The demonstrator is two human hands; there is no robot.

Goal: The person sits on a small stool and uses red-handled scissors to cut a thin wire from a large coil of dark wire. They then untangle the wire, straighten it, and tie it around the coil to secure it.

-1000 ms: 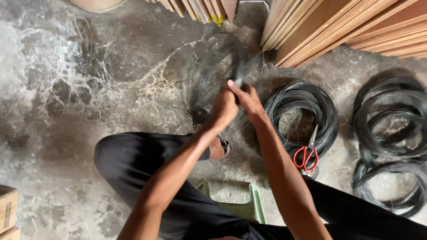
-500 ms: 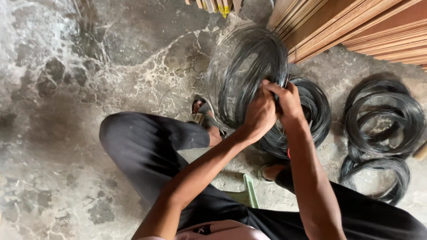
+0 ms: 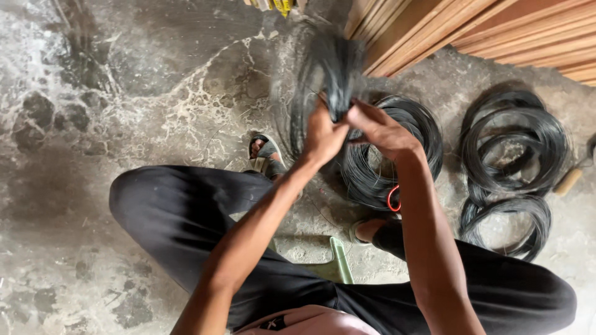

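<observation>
While blurred, wire coil point(image 3: 326, 68) pinched between fingers point(image 3: 335, 127), both hands.

No packages, labels, signs or screens in view.

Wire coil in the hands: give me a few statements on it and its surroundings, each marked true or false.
1. Both the left hand and the right hand grip the black wire coil. True.
2. The held coil lies flat on the floor. False: it is raised in the hands and blurred.
3. More wire coils lie on the concrete floor to the right. True.
4. The stacked boards are blue plastic. False: they look like brown wood.
</observation>
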